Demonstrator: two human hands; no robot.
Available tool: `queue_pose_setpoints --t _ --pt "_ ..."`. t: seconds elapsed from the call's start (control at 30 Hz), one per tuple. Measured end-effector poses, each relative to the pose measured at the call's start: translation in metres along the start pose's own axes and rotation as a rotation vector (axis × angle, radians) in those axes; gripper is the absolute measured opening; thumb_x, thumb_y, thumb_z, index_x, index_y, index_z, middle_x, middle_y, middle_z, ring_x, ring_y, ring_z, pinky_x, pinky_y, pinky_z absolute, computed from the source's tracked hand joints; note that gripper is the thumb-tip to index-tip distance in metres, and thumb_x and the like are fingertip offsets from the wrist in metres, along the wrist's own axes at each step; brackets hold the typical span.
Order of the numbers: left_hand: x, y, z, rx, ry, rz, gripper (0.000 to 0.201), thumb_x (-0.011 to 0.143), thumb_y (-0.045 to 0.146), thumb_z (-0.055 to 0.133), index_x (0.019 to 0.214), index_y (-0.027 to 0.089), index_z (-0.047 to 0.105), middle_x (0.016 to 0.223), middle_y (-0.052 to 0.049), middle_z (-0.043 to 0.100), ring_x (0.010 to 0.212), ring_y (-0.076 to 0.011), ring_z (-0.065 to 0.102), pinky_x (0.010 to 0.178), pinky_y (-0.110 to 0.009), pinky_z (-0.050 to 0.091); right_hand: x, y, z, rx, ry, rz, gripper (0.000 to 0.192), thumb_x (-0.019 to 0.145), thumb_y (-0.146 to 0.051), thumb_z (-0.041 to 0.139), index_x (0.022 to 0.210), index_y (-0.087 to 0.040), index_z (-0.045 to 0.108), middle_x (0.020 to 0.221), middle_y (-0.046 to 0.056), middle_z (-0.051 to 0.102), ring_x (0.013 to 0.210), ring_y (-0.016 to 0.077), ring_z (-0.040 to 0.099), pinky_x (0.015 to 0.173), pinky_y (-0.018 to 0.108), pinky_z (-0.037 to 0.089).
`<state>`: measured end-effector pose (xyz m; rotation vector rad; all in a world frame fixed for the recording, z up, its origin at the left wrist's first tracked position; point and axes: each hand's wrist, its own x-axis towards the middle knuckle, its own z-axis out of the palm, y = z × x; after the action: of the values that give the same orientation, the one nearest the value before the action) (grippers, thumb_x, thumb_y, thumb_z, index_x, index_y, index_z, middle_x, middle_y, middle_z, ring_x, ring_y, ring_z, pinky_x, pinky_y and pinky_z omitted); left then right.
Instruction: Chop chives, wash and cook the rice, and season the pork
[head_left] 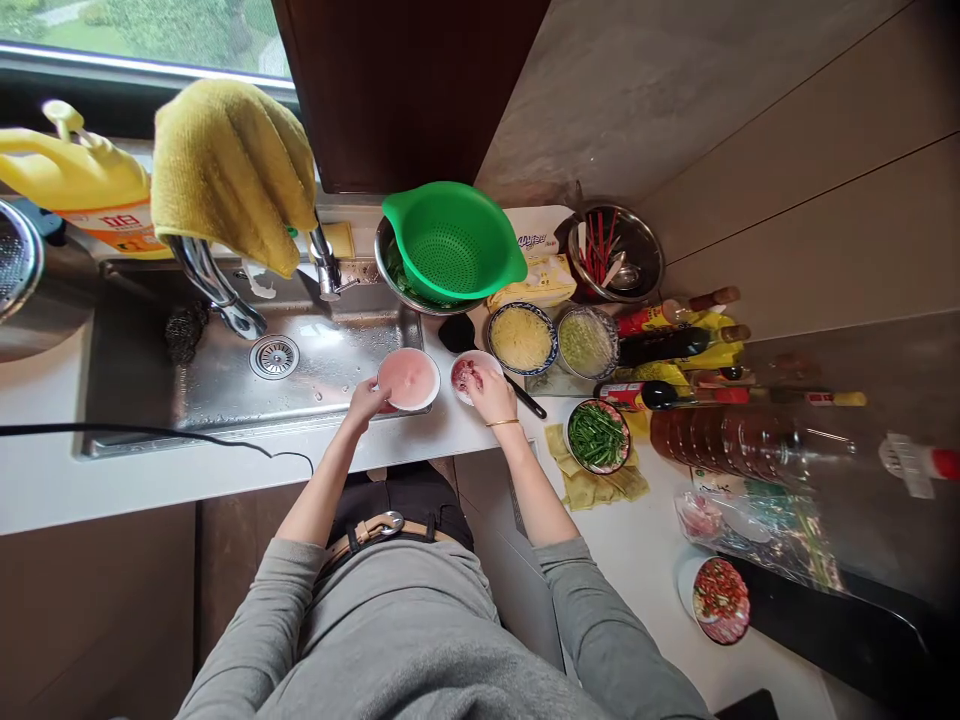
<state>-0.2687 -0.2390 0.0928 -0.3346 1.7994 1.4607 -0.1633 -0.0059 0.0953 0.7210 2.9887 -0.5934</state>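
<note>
1. Left hand: part closed, thumb over the rim and fingers beneath; a white bowl is held by its left side.
2. White bowl, first: filled with pink liquid; positioned over the right front corner of the sink.
3. Right hand: half closed, fingers bent down into a smaller bowl; whether anything is gripped cannot be told.
4. Smaller bowl: white, containing red pieces; placed on the surface, just beside the right edge of the sink, near the front edge.
5. Black utensil: laid behind the smaller bowl, its handle extended to the right.
6. Green colander: seated tilted on a metal bowl, at the back edge, by the sink's right back corner.
7. Pale yellow shreds and pale green shreds: kept in two adjacent bowls, right of the colander and nearer the front edge.
8. Cut greens: held in a patterned bowl, set on a yellowish cloth beyond the smaller bowl.
9. Tap: mounted at the sink's back edge, draped with a yellow towel.
</note>
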Motion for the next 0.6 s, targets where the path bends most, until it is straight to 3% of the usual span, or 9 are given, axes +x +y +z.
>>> queue_pose_setpoints --t 0.1,0.17,0.23,0.4,0.6 --pt "0.003 -0.003 0.000 0.014 -0.005 0.002 0.027 0.057 0.018 0.057 0.083 0.017 0.063 0.054 0.005 0.054 0.054 -0.0157 0.063 0.065 -0.030 0.059 0.000 -0.021 -0.006 0.102 0.025 -0.187 0.035 0.098 -0.023 0.041 0.119 -0.014 0.067 0.120 0.015 0.068 0.114 0.0269 0.061 0.102 0.040 0.045" --pt "0.005 -0.005 0.000 0.030 -0.002 0.001 0.026 0.058 0.019 0.058 0.083 0.017 0.064 0.054 0.005 0.055 0.055 -0.0158 0.063 0.065 -0.030 0.058 0.004 -0.045 -0.004 0.143 -0.061 -0.356 0.033 0.098 -0.022 0.042 0.122 -0.018 0.066 0.120 0.012 0.068 0.115 0.0246 0.061 0.103 0.038 0.045" --pt "0.007 -0.006 0.000 0.050 0.000 0.001 0.028 0.059 0.019 0.059 0.085 0.016 0.065 0.054 0.004 0.057 0.055 -0.0159 0.063 0.064 -0.029 0.058 0.010 -0.070 0.002 0.087 -0.191 -0.433 0.035 0.096 -0.021 0.049 0.128 -0.019 0.062 0.127 0.012 0.065 0.117 0.0253 0.059 0.101 0.038 0.047" --pt "0.005 -0.007 0.000 0.090 -0.024 0.024 0.031 0.063 0.019 0.060 0.093 0.016 0.068 0.056 0.003 0.061 0.057 -0.0160 0.065 0.063 -0.026 0.056 0.025 -0.110 0.022 -0.176 -0.401 -0.309 0.041 0.090 -0.013 0.054 0.131 -0.012 0.057 0.130 0.020 0.059 0.116 0.0305 0.059 0.089 0.037 0.051" --pt "0.000 -0.007 0.001 0.120 0.017 0.052 0.033 0.067 0.018 0.061 0.098 0.017 0.071 0.062 0.001 0.066 0.058 -0.0157 0.066 0.061 -0.024 0.055 0.031 -0.110 0.038 -0.041 -0.484 -0.328 0.030 0.089 -0.005 0.048 0.111 -0.010 0.068 0.115 0.018 0.068 0.106 0.0259 0.064 0.091 0.035 0.049"
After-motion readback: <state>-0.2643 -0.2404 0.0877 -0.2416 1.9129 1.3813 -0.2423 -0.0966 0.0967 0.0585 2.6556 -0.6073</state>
